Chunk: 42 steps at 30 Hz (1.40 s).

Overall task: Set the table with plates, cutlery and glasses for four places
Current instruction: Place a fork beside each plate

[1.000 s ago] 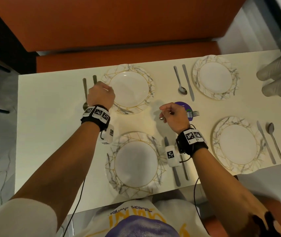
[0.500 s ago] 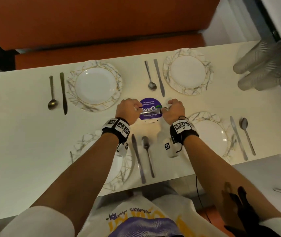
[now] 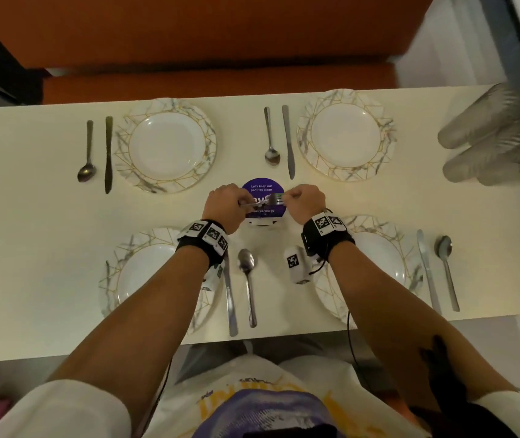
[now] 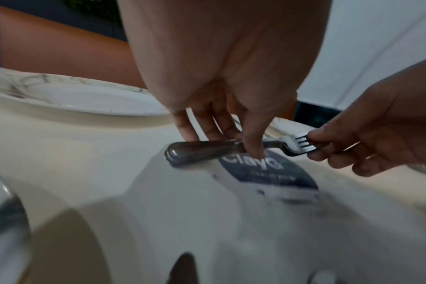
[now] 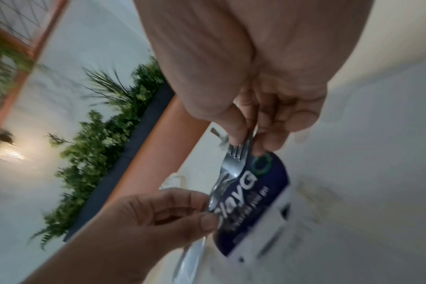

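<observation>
We are holding a fork (image 4: 231,149) level over the purple sticker (image 3: 263,197) in the middle of the table (image 3: 31,248), and both hands are sharing it. Our left hand (image 3: 224,205) is pinching the handle end between thumb and curled fingers (image 4: 207,124), while our right hand (image 3: 306,203) is nipping the prongs (the other fingers are tucked in). The fork is lying crosswise, handle to the left, prongs to the right, and we cannot tell whether more than one piece is in the grip. Around it, four plates are sitting at four places: far left plate (image 3: 165,145), far right plate (image 3: 345,135), near left plate (image 3: 119,279), near right plate (image 3: 388,257). Each is lying next to a knife and a spoon, like the near spoon (image 3: 247,279). Clear glasses (image 3: 492,137) are waiting at the right end.
</observation>
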Tool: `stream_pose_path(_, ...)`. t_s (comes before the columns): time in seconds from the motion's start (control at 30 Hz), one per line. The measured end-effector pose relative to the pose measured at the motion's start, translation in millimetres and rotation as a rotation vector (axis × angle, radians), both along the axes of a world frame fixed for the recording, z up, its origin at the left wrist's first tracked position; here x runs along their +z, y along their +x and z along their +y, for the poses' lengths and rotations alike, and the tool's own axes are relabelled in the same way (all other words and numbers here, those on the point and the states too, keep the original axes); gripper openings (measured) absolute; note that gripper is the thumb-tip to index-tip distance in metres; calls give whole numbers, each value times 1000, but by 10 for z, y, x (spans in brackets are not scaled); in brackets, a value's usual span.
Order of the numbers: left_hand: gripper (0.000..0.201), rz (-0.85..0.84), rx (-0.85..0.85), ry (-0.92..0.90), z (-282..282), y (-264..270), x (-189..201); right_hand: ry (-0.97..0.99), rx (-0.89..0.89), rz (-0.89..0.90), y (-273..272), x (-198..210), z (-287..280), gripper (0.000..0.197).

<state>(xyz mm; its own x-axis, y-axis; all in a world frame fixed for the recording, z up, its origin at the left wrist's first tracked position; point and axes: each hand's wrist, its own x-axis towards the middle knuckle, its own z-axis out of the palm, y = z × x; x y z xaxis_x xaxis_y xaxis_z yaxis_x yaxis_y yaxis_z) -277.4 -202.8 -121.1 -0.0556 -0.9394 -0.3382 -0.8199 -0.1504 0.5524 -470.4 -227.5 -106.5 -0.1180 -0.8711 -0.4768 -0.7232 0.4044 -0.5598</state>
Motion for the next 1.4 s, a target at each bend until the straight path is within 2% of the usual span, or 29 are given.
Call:
stream_pose_path(0.1,12,210,133,4,14,72,137,-103,-61,-150,54,141,-69,9)
stream_pose_path(0.17,15,334,212,13,42,132,268,-144,-90,-250,143,215,-106,9)
stream_pose_path(0.27,12,489,324,43,148,251,467,-153,-143,-427,366,370,-83,18)
stream_pose_path(0.37,9,590,415,38,330,402,577,-14,-150,-646,659,512,65,33)
stream_pose_path(0.53,12,642,520,9,726,829,565,44,-73,-676,1234,532,459,23)
stream_pose_path(0.73,14,681,585,50,1185,1551,518,30,-213,-794,1981,473,915,21)
stream_pose_path(0.87,11,742,618,80,1464,1984,544,35,-238,-853,2409,462,1165,21)
stream_pose_path(1.03,10,816,700,74,1786,2416,549,30,-198,-832,2834,434,1382,20)
stream_pose_path(1.1,4,803,759,54,1904,2585,449,41,-193,-808,2929,397,1444,22)
stream_pose_path(1.2,10,614,832,39,2065,2859,235,47,-164,-778,2994,320,1521,24)
stream_pose_path(1.3,10,353,732,66,2194,3028,93,60,-150,-753,2978,257,1574,23)
stream_pose_path(1.4,14,234,685,128,2276,3081,15,51,-133,-725,2923,197,1599,23)
